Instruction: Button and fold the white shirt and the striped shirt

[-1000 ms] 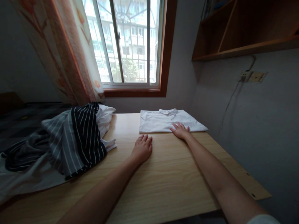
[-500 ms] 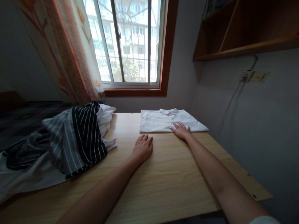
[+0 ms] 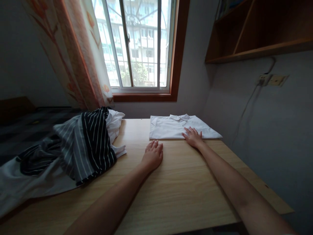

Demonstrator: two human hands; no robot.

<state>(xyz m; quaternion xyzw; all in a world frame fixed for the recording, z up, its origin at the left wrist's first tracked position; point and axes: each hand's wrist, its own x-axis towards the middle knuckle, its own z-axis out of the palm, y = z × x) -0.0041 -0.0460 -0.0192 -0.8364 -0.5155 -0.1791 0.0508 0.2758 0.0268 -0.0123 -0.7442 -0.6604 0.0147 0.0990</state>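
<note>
A folded white collared shirt (image 3: 166, 128) lies flat at the far side of the wooden table (image 3: 186, 182), its collar pointing toward the window. My right hand (image 3: 193, 136) rests on the shirt's near edge with fingers spread, holding nothing. On the bare wood just in front of the shirt's left part lies my left hand (image 3: 153, 154), palm down and fingers stretched out, apart from the shirt. To the left, a rumpled heap of clothes with a black, grey and white striped garment (image 3: 96, 143) spreads across the table.
White cloth (image 3: 31, 186) trails from the heap along the table's left side. Beyond stands a window with a brown frame (image 3: 174, 65) and a flowered curtain (image 3: 80, 58). A wooden shelf (image 3: 259, 52) hangs upper right, above a wall socket (image 3: 264, 79) with a cord.
The whole view has shifted slightly, so everything sits a little further right. Both hands keep their places relative to the shirt and table.
</note>
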